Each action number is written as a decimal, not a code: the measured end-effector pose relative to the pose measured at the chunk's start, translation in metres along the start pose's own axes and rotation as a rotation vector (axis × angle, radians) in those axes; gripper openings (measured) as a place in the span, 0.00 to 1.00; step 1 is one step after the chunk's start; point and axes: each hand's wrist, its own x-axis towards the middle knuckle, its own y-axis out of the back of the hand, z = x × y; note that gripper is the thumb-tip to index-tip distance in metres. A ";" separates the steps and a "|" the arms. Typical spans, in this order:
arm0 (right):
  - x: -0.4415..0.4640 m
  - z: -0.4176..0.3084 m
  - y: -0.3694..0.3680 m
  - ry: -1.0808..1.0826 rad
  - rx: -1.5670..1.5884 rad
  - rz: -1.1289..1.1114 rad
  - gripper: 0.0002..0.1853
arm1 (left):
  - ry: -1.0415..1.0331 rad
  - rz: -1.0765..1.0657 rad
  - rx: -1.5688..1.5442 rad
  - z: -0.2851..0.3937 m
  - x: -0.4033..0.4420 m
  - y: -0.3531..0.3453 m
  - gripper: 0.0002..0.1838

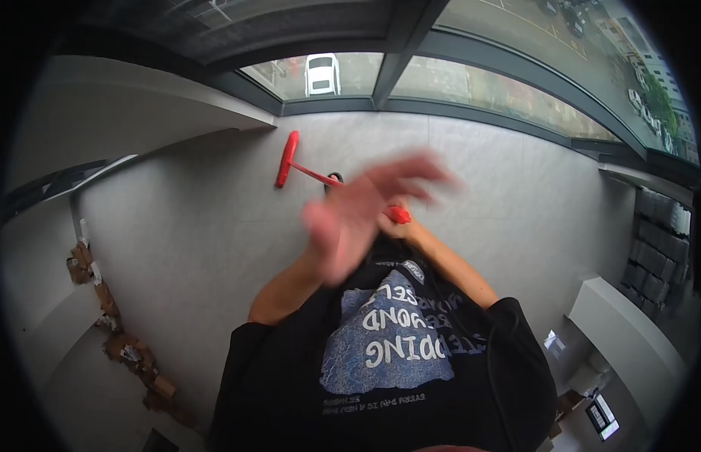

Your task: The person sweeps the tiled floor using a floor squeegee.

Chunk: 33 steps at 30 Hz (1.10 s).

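In the head view, the person's left hand [354, 207] is hanging open in front of the body, its fingers spreading toward the right and its thumb standing apart, all of it showing as a blur; it is gripping nothing that can be seen. The right hand [392, 227], which the left one is partly covering, is closing its fingers around the upper end of a red tool [288, 160], whose red tip is poking out of the fist. The tool's thin handle is running down and away from the body, passing behind the left hand, and its bar-shaped head is lying by the floor [516, 211], near the foot of a pale wall [147, 98] on the left. Whether the left hand is touching the handle, the blur is not letting one tell. The person is wearing a black shirt [290, 384] with a blue printed patch and white lettering, which is filling the lower middle. Beyond the tool, a window [471, 79] is spanning the top, and a white car [322, 75] is standing outside on the ground below. Along the left side, cardboard boxes [132, 354] are lying in a row on the floor, while on the far right grey bundles [659, 248] are sitting in a stack.
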 end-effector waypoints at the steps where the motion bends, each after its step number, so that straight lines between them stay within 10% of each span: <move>1: -0.007 0.011 0.000 -0.073 0.054 0.020 0.20 | -0.091 0.416 0.339 -0.034 -0.004 0.030 0.46; 3: -0.001 0.010 -0.012 0.002 0.102 0.063 0.20 | -0.100 1.125 0.729 -0.138 -0.040 0.125 0.35; 4: 0.005 0.004 -0.018 -0.006 0.053 -0.023 0.20 | -0.084 1.132 0.737 -0.159 -0.058 0.149 0.35; 8: 0.024 0.004 -0.048 -0.032 -0.046 -0.191 0.22 | 0.729 1.443 -0.721 -0.197 -0.107 0.232 0.29; 16: 0.067 -0.006 -0.061 0.103 0.016 -0.115 0.22 | 0.610 1.545 -0.369 -0.186 -0.104 0.294 0.10; 21: 0.066 0.008 -0.056 -0.050 -0.050 -0.036 0.18 | 0.946 1.171 -0.149 -0.215 -0.097 0.330 0.13; 33: -0.034 -0.048 0.125 -0.227 -0.152 0.191 0.16 | 1.030 1.061 -0.028 -0.361 0.020 0.154 0.14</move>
